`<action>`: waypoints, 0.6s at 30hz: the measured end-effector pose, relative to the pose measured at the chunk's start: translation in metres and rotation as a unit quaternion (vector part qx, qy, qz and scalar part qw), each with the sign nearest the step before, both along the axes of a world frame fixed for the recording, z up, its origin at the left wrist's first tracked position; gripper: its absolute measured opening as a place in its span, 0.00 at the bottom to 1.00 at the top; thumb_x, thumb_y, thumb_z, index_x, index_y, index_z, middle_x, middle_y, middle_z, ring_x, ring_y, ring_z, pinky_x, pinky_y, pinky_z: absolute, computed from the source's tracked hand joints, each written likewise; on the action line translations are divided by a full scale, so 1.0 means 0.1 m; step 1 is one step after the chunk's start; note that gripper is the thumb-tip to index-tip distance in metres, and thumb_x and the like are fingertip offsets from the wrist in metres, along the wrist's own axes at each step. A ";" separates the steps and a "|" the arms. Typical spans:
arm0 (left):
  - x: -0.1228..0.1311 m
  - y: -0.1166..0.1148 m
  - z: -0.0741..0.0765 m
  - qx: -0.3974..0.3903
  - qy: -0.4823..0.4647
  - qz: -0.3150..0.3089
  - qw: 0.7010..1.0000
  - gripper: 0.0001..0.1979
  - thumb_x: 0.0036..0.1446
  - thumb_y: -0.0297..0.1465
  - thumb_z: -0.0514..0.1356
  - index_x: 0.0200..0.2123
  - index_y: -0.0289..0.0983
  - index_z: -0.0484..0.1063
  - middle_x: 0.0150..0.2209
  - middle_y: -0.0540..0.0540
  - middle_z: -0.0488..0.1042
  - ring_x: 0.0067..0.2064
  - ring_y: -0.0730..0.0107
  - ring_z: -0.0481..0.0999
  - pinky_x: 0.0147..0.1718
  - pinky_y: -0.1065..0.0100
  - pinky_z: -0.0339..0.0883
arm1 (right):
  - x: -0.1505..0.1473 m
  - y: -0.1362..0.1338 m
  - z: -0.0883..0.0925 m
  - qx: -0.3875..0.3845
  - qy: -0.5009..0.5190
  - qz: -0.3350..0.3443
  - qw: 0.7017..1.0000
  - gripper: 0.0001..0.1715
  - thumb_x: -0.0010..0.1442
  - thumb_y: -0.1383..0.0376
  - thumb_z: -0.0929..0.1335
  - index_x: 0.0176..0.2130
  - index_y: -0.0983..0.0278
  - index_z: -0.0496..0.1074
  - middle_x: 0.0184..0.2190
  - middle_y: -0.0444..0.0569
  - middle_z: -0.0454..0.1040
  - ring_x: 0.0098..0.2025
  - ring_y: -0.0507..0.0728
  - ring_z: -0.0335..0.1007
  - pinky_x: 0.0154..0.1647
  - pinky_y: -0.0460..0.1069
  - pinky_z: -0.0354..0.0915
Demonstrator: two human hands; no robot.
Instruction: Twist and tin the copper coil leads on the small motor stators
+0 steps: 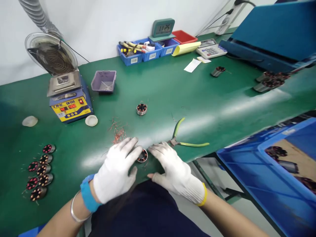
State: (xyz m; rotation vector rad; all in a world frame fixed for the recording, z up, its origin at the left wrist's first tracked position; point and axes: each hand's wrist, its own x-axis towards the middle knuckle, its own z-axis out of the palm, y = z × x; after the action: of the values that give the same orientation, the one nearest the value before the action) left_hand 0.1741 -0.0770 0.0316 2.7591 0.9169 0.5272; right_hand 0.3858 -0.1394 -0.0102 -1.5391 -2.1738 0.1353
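Observation:
A round motor stator (142, 156) with copper windings lies on the green bench between my gloved hands. My left hand (115, 171) rests flat at its left, the fingertips close against its edge; whether they touch it I cannot tell. On the other side my right hand (172, 168) lies with fingers stretched out, the tips just right of the stator. Beyond those fingertips are cutting pliers (173, 141) with green handles, splayed apart. A heap of copper wire clippings (118, 133) sits past my left hand. Farther back stands another stator (141, 109).
Several stators (42, 169) are grouped at left. A solder pot (71, 106) with raised round lid stands behind them, beside a purple bin (103, 81). Blue tool trays (151, 54) line the wall. A blue crate (247, 161) is at right, below the bench edge.

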 end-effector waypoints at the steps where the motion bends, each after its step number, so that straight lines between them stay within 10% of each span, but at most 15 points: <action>1: 0.05 0.07 -0.02 0.000 0.027 -0.035 0.999 0.29 0.49 0.23 0.58 0.57 0.35 0.64 0.62 0.37 0.63 0.63 0.47 0.61 0.59 0.48 0.59 | -0.04 0.00 0.00 0.010 -0.005 -0.002 1.000 0.33 0.52 0.57 0.71 0.53 0.71 0.66 0.50 0.61 0.71 0.54 0.68 0.63 0.58 0.67 0.59; 7: 0.20 0.24 -0.26 -0.077 0.049 -0.080 0.993 0.24 0.54 0.27 0.58 0.55 0.37 0.65 0.51 0.42 0.74 0.59 0.56 0.66 0.63 0.47 0.49 | -0.09 0.03 -0.06 0.113 -0.030 -0.002 0.993 0.13 0.57 0.70 0.65 0.44 0.69 0.71 0.38 0.55 0.76 0.45 0.64 0.70 0.57 0.68 0.57; 18: 0.22 0.23 -0.25 -0.115 0.030 -0.047 0.992 0.17 0.54 0.32 0.60 0.48 0.37 0.69 0.43 0.44 0.75 0.47 0.61 0.74 0.62 0.49 0.51 | -0.04 0.12 -0.03 0.103 0.124 0.032 0.986 0.07 0.60 0.71 0.63 0.39 0.62 0.68 0.36 0.50 0.76 0.43 0.58 0.72 0.55 0.64 0.63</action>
State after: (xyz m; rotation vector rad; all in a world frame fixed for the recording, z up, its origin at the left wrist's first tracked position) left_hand 0.1961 -0.0542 0.0065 2.6041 0.7998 0.3035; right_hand 0.3816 -0.1270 -0.0135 -1.2653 -1.9735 0.1122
